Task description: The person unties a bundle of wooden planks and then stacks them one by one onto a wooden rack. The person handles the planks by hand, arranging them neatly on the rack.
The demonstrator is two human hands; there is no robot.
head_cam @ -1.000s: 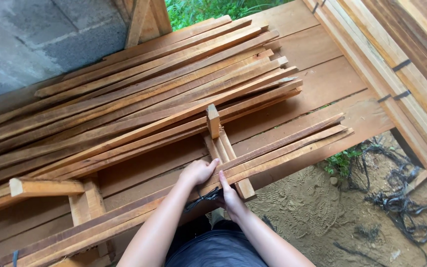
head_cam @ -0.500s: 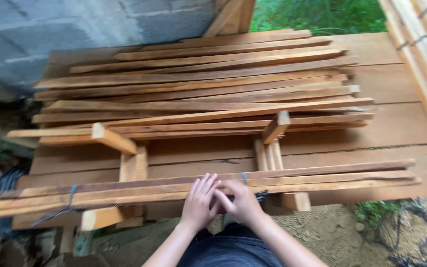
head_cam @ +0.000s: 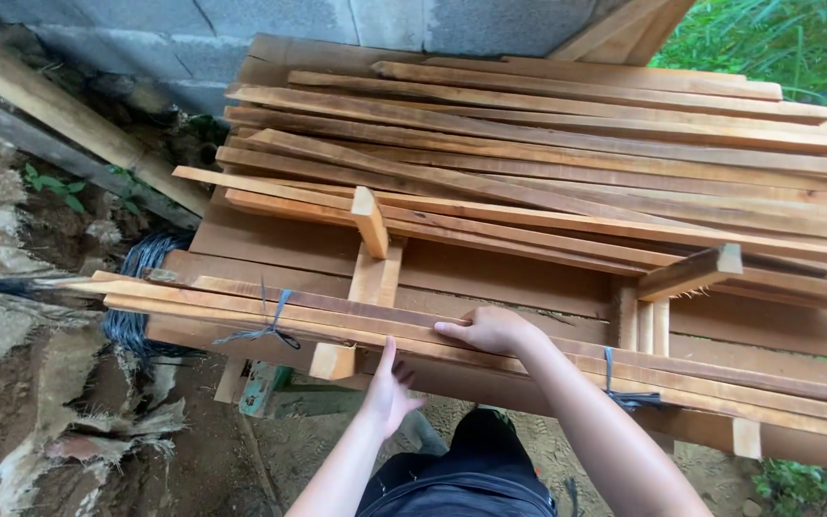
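Bundled long reddish-brown wooden slats (head_cam: pixel 528 349), tied with dark cord (head_cam: pixel 270 325) in two places, lie along the bench's (head_cam: pixel 490 273) near edge; right hand (head_cam: pixel 490 330) rests flat on top, left hand (head_cam: pixel 390 388) open beneath, neither clenched.

No pkgs, labels, signs or screens in view.
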